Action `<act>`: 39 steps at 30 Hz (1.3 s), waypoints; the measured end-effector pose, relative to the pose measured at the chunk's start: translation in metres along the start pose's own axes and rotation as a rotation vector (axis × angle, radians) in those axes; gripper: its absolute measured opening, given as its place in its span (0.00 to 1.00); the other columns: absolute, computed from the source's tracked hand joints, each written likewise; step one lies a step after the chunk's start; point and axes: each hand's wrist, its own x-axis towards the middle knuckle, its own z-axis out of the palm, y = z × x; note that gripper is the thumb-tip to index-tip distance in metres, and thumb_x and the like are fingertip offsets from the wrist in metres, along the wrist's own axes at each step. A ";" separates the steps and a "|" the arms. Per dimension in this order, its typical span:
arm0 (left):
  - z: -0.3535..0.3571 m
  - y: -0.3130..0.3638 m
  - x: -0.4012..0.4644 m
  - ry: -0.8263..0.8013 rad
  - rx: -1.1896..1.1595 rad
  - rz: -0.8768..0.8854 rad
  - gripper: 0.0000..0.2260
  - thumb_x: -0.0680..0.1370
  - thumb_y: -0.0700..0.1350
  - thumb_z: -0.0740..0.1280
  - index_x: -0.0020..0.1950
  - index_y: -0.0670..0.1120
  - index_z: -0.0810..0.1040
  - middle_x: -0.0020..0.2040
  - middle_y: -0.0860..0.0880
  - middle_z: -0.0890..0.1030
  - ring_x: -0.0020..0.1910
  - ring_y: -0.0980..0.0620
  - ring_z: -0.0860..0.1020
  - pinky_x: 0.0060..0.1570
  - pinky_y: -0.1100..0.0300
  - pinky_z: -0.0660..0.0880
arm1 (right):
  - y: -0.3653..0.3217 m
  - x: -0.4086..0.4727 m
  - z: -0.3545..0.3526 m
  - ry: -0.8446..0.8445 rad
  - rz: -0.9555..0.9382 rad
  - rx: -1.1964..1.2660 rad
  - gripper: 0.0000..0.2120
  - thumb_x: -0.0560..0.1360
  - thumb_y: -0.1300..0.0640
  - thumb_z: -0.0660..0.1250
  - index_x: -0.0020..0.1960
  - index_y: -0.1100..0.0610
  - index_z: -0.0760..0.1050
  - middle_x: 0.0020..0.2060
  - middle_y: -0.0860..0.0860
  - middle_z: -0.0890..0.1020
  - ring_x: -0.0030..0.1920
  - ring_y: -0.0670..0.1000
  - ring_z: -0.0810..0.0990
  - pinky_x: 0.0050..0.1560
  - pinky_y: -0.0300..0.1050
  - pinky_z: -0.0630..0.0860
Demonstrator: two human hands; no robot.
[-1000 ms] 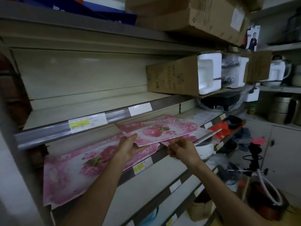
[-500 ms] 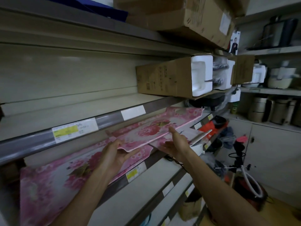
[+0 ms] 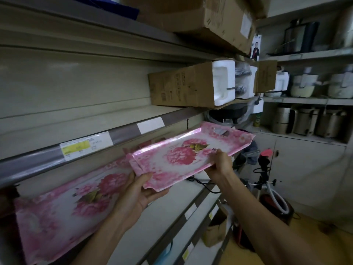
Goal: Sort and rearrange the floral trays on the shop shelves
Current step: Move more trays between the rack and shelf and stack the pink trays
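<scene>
Both hands hold one pink flower tray (image 3: 189,155) out in front of the shelves. The left hand (image 3: 141,190) cups the near corner from below, with the thumb lying on top of the rim. The right hand (image 3: 219,165) grips the long edge, fingers curled under it and thumb on top. Nothing lies in that tray. A second flower tray (image 3: 63,211) rests on the shelf (image 3: 53,155) to the left, partly under the first one. A cardboard box (image 3: 183,87) with white foam (image 3: 223,81) in it sits on the shelf above.

I am looking at a shop: metal shelves (image 3: 57,157) with price labels (image 3: 77,147), boxed goods (image 3: 183,87), rows of cookers (image 3: 303,121).
</scene>
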 end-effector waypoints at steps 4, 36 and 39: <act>0.006 -0.007 -0.021 -0.025 0.074 0.011 0.19 0.79 0.41 0.64 0.70 0.51 0.71 0.62 0.46 0.81 0.59 0.43 0.82 0.49 0.43 0.81 | -0.010 -0.023 -0.025 0.039 -0.027 0.028 0.14 0.80 0.66 0.56 0.64 0.62 0.69 0.58 0.65 0.79 0.58 0.66 0.79 0.57 0.68 0.76; -0.025 0.024 -0.291 0.250 1.036 0.348 0.10 0.80 0.54 0.61 0.60 0.59 0.76 0.53 0.55 0.83 0.50 0.60 0.82 0.45 0.66 0.79 | -0.005 -0.249 -0.105 -0.328 -0.026 -0.374 0.16 0.79 0.46 0.63 0.55 0.57 0.80 0.45 0.56 0.87 0.43 0.57 0.87 0.38 0.47 0.82; -0.036 0.023 -0.319 0.323 0.908 0.350 0.09 0.81 0.53 0.60 0.59 0.62 0.75 0.51 0.59 0.84 0.49 0.58 0.83 0.45 0.63 0.81 | 0.019 -0.262 -0.084 -0.404 0.025 -0.388 0.19 0.78 0.45 0.64 0.59 0.59 0.79 0.53 0.60 0.85 0.52 0.62 0.84 0.53 0.61 0.80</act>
